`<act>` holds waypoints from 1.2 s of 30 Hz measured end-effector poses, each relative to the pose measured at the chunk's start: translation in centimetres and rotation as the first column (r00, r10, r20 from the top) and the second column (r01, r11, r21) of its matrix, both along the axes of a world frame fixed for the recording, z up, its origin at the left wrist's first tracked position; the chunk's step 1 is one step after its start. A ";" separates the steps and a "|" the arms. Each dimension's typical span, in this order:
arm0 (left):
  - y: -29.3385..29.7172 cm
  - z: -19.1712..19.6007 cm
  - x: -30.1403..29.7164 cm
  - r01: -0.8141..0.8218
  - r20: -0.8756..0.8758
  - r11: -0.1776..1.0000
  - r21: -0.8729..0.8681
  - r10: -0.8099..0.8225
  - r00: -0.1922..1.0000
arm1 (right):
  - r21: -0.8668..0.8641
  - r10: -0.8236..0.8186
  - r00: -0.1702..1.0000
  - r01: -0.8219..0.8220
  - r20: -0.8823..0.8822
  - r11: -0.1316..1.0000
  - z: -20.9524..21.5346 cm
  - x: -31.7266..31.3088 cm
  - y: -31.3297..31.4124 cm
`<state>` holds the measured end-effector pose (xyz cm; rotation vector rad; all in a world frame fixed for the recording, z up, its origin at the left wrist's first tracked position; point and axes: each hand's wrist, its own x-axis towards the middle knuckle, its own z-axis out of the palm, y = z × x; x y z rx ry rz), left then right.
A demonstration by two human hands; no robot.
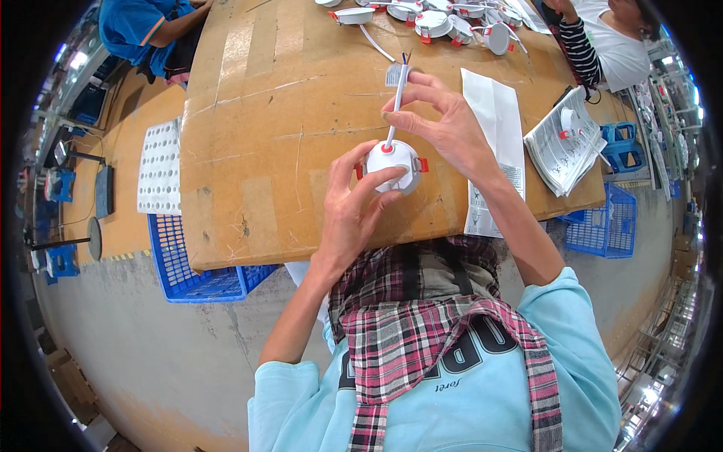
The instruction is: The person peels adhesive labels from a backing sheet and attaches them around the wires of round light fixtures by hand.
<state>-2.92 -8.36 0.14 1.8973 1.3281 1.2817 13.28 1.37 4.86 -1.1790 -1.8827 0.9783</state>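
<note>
My left hand (352, 200) grips a round white downlight (393, 160) with red spring clips at its sides, above the table's near part. From a red grommet on the lamp a white cable (397, 113) rises away from me, with thin bare wires at its end. A small pale printed label (393, 74) sits on the cable near that end. My right hand (444, 117) is closed at the cable with bent fingers, its index fingertip by the label and its thumb beside the cable. Whether the fingers pinch the label or only the cable is hard to see.
Several more downlights (433, 24) lie piled at the table's far side. White printed sheets (489, 113) and a paper stack (561, 147) with a small lamp on it lie right. Blue crates (169, 256) stand under the table's edges. Two people work at the far left and far right.
</note>
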 end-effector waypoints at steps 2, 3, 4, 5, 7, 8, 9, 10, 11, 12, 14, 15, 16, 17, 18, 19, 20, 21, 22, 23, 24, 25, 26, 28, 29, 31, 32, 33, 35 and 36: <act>0.4 -0.2 -1.0 0.007 -0.090 1.000 0.018 -0.006 0.996 | 0.074 -0.023 0.999 0.020 0.039 0.997 0.0 -0.5 -0.2; 0.6 -0.3 -1.3 0.019 -0.181 0.999 0.037 -0.012 0.984 | 0.157 -0.027 0.994 0.010 0.106 0.988 -0.3 -0.7 -0.4; 0.8 -0.7 -1.4 0.017 -0.179 0.999 0.035 -0.010 0.984 | 0.238 -0.036 0.985 -0.006 0.172 0.971 -0.6 -1.0 -0.5; 1.0 -1.2 -1.5 0.050 -0.187 0.999 0.014 -0.046 0.981 | 0.236 -0.033 0.984 -0.009 0.173 0.972 -0.8 -1.3 -0.5; 1.2 -1.4 -1.6 0.081 -0.194 0.997 -0.014 -0.082 0.977 | 0.289 -0.018 0.982 -0.037 0.186 0.956 -1.3 -1.6 -0.3; 1.3 -1.2 -1.5 0.113 -0.209 0.993 -0.019 -0.114 0.971 | 0.284 -0.016 0.983 -0.038 0.185 0.958 -1.6 -1.7 -0.1; 1.3 -1.1 -1.5 0.144 -0.224 0.989 -0.024 -0.146 0.964 | 0.304 -0.002 0.982 -0.056 0.187 0.951 -1.9 -1.7 0.1; 1.4 -1.1 -1.5 0.145 -0.220 0.989 -0.026 -0.147 0.964 | 0.327 0.009 0.981 -0.074 0.195 0.942 -2.1 -1.8 0.3; 1.5 -1.2 -1.5 0.160 -0.235 0.987 -0.031 -0.163 0.958 | 0.324 0.008 0.980 -0.074 0.199 0.943 -2.6 -1.9 0.5; 1.6 -1.2 -1.5 0.175 -0.250 0.984 -0.036 -0.178 0.952 | 0.292 0.020 0.984 -0.072 0.178 0.954 -3.3 -2.1 0.8; 1.6 -1.2 -1.6 0.175 -0.257 0.984 -0.035 -0.178 0.950 | 0.258 0.038 0.987 -0.078 0.156 0.963 -3.7 -2.3 1.1; 1.7 -1.2 -1.6 0.180 -0.268 0.983 -0.031 -0.182 0.946 | 0.259 0.035 0.985 -0.077 0.166 0.963 -3.7 -2.3 1.2; 1.7 -1.1 -1.7 0.180 -0.268 0.983 -0.036 -0.183 0.946 | 0.259 0.028 0.984 -0.074 0.175 0.963 -3.7 -2.3 1.1; 1.7 -1.1 -1.7 0.180 -0.277 0.983 -0.033 -0.182 0.944 | 0.255 0.028 0.984 -0.073 0.174 0.964 -4.0 -2.4 1.1; 1.7 -1.0 -1.7 0.180 -0.287 0.983 -0.029 -0.181 0.941 | 0.235 0.030 0.988 -0.066 0.154 0.970 -4.3 -2.7 1.1; 1.7 -1.0 -1.6 0.184 -0.288 0.982 -0.029 -0.185 0.940 | 0.218 0.027 0.990 -0.057 0.135 0.974 -4.6 -2.7 1.3; 1.7 -1.1 -1.6 0.182 -0.289 0.983 -0.031 -0.183 0.940 | 0.220 0.023 0.991 -0.052 0.134 0.974 -4.9 -2.7 1.4; 1.7 -1.1 -1.5 0.179 -0.291 0.983 -0.032 -0.181 0.939 | 0.221 0.024 0.991 -0.052 0.128 0.974 -5.1 -2.6 1.4; 1.6 -1.2 -1.6 0.176 -0.298 0.984 -0.030 -0.177 0.938 | 0.223 0.033 0.992 -0.059 0.120 0.973 -5.1 -2.8 1.4; 1.6 -1.3 -1.6 0.167 -0.299 0.985 -0.037 -0.170 0.939 | 0.226 0.036 0.993 -0.061 0.113 0.972 -5.0 -2.8 1.4; 1.6 -1.3 -1.5 0.157 -0.300 0.987 -0.044 -0.163 0.940 | 0.269 0.014 0.992 -0.047 0.122 0.962 -4.9 -2.6 1.2; 1.5 -1.3 -1.5 0.152 -0.305 0.988 -0.042 -0.157 0.939 | 0.310 -0.005 0.992 -0.035 0.130 0.950 -4.8 -2.3 1.1; 1.6 -1.2 -1.4 0.163 -0.264 0.985 -0.057 -0.173 0.949 | 0.312 0.000 0.992 -0.039 0.125 0.949 -4.6 -2.0 0.9; 1.9 -1.2 -1.3 0.166 -0.228 0.983 -0.074 -0.179 0.957 | 0.338 -0.084 0.988 0.036 0.130 0.940 -3.7 -1.0 0.8; 2.0 -1.3 -1.3 0.179 -0.223 0.983 -0.034 -0.182 0.958 | 0.335 -0.077 0.989 0.031 0.125 0.942 -3.1 -0.4 0.7; 1.7 -1.4 -1.7 0.189 -0.220 0.982 0.003 -0.184 0.958 | 0.383 -0.130 0.976 0.054 0.175 0.922 -1.7 1.1 0.9; 1.6 -1.4 -1.9 0.144 -0.205 0.990 0.014 -0.138 0.969 | 0.381 -0.130 0.976 0.055 0.173 0.923 -1.3 1.9 1.1; 1.5 -1.4 -2.2 0.098 -0.190 0.995 0.023 -0.092 0.978 | 0.400 -0.157 0.980 0.096 0.123 0.912 -1.1 2.7 1.5; 1.2 -0.4 -2.8 0.031 -0.111 1.000 0.004 -0.031 0.993 | 0.456 -0.225 0.966 0.144 0.128 0.878 -0.2 4.4 1.8; 1.2 0.0 -3.2 -0.033 -0.032 0.999 -0.018 0.032 0.999 | 0.453 -0.225 0.966 0.144 0.129 0.880 0.6 5.1 1.8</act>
